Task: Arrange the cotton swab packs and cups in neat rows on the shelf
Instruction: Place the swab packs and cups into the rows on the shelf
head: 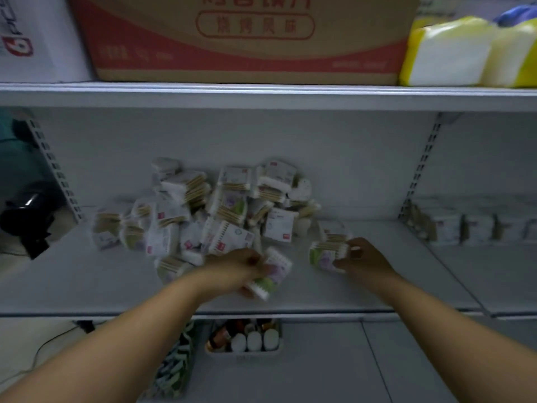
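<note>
A loose heap of several cotton swab packs (203, 210) lies in the middle of the white shelf (87, 286). My left hand (235, 267) grips one pack (271, 274) with a green and purple label, just in front of the heap. To the right of the heap, my right hand (363, 257) holds another pack (324, 254) of the same kind, close to the shelf surface. One more pack (331, 231) lies just behind it. No cups are plainly visible.
White packs (465, 225) stand in a row on the neighbouring shelf bay at the right. Above are a red and brown carton (247, 39) and yellow-white tissue packs (465, 53). A tray of small bottles (247, 338) sits on the lower shelf. A dark object (26, 216) is at far left.
</note>
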The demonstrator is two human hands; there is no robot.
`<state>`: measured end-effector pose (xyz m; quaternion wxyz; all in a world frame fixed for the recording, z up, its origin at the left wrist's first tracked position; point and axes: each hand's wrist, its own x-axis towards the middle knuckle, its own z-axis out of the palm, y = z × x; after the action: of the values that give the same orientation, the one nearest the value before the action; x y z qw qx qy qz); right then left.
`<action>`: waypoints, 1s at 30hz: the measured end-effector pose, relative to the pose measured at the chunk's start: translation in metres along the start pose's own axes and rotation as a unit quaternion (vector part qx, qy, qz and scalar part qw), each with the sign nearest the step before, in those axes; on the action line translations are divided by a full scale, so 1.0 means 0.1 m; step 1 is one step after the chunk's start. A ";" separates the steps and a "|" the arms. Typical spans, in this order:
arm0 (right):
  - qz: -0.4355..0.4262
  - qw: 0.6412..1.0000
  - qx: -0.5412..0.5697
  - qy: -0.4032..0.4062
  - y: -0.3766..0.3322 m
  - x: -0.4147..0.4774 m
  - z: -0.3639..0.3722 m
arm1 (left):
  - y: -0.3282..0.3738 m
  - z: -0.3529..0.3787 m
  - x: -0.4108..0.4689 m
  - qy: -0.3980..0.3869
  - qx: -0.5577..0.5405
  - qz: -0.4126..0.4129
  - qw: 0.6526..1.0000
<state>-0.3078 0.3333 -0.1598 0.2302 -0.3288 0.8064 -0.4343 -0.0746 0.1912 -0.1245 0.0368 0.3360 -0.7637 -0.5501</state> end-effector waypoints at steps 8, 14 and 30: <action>0.059 0.976 0.208 0.033 0.17 -0.35 -0.77 | 0.39 0.67 0.22 -0.038 -0.237 -0.015 0.971; 0.054 0.958 0.265 0.096 0.71 -0.75 -1.90 | 1.09 1.76 0.52 -0.105 -0.277 -0.035 0.954; 0.059 0.899 0.335 0.277 2.33 -1.90 -4.60 | 2.80 5.08 1.09 -0.323 -0.211 0.088 0.918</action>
<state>-0.5579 0.8198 -0.1037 0.1196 -0.0503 0.6623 -0.7379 -0.5067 0.5921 -0.1158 -0.0936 0.0561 -0.6266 -0.7717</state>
